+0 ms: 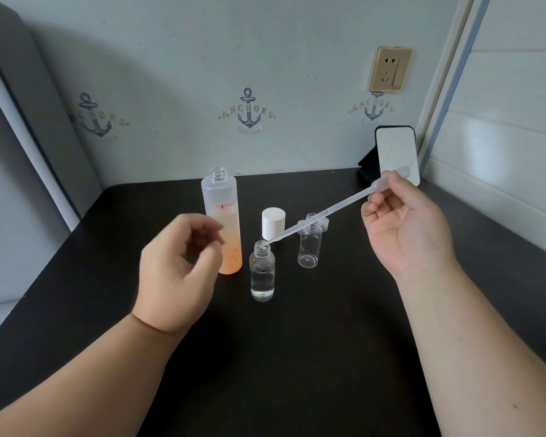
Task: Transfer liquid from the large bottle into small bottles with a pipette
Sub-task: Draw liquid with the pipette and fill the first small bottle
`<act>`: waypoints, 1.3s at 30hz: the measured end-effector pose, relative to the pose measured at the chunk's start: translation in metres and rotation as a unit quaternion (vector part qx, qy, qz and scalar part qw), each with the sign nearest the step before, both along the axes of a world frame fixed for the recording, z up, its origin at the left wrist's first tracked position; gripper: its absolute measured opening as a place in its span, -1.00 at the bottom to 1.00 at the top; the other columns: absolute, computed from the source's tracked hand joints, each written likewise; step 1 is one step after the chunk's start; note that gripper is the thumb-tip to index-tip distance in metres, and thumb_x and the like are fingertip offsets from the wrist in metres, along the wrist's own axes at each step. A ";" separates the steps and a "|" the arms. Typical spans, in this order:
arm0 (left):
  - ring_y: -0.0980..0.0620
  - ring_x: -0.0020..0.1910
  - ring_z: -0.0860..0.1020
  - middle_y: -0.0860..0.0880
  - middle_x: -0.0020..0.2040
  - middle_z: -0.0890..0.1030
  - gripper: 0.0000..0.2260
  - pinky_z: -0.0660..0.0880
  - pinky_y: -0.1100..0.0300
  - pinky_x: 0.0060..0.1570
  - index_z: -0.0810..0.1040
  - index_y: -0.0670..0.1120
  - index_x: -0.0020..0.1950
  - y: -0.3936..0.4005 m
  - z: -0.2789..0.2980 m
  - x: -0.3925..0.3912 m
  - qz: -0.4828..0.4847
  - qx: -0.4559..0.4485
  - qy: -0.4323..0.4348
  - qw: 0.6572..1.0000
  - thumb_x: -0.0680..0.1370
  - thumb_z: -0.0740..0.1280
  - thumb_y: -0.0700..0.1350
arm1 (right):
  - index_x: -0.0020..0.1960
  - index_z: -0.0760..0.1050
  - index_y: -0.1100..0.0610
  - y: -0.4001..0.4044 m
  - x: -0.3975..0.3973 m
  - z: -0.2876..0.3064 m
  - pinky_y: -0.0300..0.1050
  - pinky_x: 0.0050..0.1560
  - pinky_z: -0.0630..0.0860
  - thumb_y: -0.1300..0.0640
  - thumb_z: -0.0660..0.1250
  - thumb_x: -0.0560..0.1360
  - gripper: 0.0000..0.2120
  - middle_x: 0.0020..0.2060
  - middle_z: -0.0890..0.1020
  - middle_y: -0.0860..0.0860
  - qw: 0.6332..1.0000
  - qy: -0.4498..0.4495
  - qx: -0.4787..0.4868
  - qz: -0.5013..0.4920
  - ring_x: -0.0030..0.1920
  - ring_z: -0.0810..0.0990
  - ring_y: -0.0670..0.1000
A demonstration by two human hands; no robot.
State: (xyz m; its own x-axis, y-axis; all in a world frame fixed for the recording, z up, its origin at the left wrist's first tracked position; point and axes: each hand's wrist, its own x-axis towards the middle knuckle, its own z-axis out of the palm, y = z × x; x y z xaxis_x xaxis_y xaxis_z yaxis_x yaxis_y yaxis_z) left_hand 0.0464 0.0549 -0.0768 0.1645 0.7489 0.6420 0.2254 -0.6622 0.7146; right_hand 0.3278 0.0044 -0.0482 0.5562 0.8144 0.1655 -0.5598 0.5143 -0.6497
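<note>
We see the right hand (401,228) pinching the pipette (325,212) bulb, tip in the near small bottle (262,272), left hand (177,272) grip loosely curled, holding nothing.

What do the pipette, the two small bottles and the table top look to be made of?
Pipette: soft translucent plastic, judging by its milky, matte stem. Near small bottle and far small bottle: clear and glossy with sharp highlights; glass or hard plastic, cannot tell. Table: dark, matte, faintly grained, probably laminate or painted wood.
</note>
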 end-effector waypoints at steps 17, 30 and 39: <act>0.25 -0.03 0.67 0.26 -0.04 0.69 -0.64 0.52 0.39 0.04 0.58 0.18 0.15 0.004 -0.007 0.011 -0.156 -0.090 0.230 0.956 0.44 0.57 -0.09 | -0.23 0.61 0.10 -0.001 0.000 0.001 -0.25 -0.23 0.45 0.23 0.35 0.54 -0.81 -0.29 0.61 -0.02 0.997 -0.076 0.023 0.002 -0.31 0.51 -0.07; 0.23 -0.04 0.68 0.22 -0.06 0.70 -0.72 0.54 0.35 0.04 0.60 0.15 0.08 0.006 -0.008 0.012 -0.156 -0.096 0.234 0.955 0.44 0.56 -0.08 | -0.24 0.63 0.09 -0.002 -0.001 0.003 -0.28 -0.24 0.41 0.27 0.35 0.56 -0.77 -0.31 0.61 -0.02 0.998 -0.068 0.015 -0.005 -0.35 0.49 -0.10; 0.24 -0.04 0.68 0.23 -0.05 0.70 -0.73 0.51 0.43 0.01 0.60 0.15 0.06 0.007 -0.009 0.011 -0.160 -0.100 0.235 0.954 0.44 0.56 -0.09 | -0.22 0.66 0.11 -0.003 -0.001 0.004 -0.29 -0.27 0.39 0.31 0.35 0.56 -0.76 -0.31 0.62 0.01 0.998 -0.056 0.017 -0.010 -0.38 0.49 -0.10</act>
State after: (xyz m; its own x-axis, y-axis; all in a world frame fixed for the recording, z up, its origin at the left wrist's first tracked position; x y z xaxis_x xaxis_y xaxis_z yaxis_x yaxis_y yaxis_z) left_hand 0.0577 0.0622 -0.0859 0.6391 0.7117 0.2918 0.3608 -0.6124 0.7034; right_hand 0.3265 0.0009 -0.0439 0.5481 0.7965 0.2553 -0.4747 0.5475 -0.6891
